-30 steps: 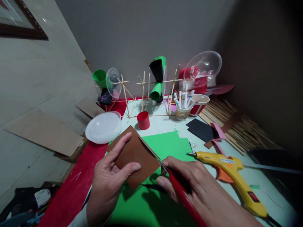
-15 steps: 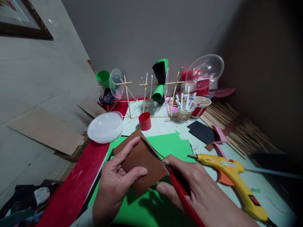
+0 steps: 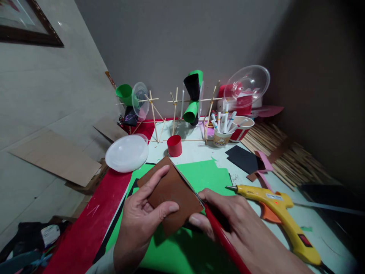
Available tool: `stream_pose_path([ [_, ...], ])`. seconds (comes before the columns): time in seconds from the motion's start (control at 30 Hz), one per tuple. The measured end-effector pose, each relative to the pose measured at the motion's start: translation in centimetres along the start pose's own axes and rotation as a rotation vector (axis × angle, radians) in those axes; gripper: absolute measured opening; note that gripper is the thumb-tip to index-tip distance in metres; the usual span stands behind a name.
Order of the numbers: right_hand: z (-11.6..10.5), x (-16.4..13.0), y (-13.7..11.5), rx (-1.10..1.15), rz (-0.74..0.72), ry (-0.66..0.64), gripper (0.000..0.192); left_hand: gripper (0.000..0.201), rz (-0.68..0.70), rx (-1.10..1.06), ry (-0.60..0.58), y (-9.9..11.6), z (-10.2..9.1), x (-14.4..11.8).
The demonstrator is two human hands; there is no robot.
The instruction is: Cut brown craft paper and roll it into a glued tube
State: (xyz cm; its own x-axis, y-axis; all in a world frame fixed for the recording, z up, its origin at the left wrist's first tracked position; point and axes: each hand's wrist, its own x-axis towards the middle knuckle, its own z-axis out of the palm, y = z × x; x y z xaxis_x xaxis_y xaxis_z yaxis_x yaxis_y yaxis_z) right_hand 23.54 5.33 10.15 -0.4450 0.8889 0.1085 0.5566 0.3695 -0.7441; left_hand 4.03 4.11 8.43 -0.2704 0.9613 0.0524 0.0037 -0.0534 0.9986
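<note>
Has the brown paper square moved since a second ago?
Yes. The brown paper square in the left hand has shifted slightly right, nearer the yellow glue gun.

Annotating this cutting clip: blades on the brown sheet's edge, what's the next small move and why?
Probably close the red-handled scissors and feed forward: the right hand has the blades along the right edge of the brown paper sheet, which the left hand pinches above the green sheet.

2 bare hands [image 3: 142, 224]; pale sleeve cuff [image 3: 99, 266] on left wrist.

Brown sheet [image 3: 171, 194], red-handled scissors [image 3: 219, 236], green paper [image 3: 205, 173].
</note>
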Motion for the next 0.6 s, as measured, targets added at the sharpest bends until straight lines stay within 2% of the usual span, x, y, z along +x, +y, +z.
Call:
stream_pose_path([
  [0.17,-0.35,0.25,-0.05,-0.050,0.064,-0.056,0.022,0.062,-0.016,-0.011,-0.027,-0.21,-0.02,0.04],
  [0.3,-0.46,0.24,0.27,-0.045,0.057,-0.073,0.034,0.062,-0.029,0.026,-0.003,-0.50,0.08,-0.28],
  [0.47,-0.48,0.16,0.32,0.000,0.065,-0.099,0.041,0.055,0.016,-0.025,-0.068,-0.88,0.29,-0.58],
  [0.6,-0.68,0.21,-0.12,0.029,0.130,-0.099,0.034,0.055,0.003,-0.033,-0.046,-0.95,0.40,-0.62],
])
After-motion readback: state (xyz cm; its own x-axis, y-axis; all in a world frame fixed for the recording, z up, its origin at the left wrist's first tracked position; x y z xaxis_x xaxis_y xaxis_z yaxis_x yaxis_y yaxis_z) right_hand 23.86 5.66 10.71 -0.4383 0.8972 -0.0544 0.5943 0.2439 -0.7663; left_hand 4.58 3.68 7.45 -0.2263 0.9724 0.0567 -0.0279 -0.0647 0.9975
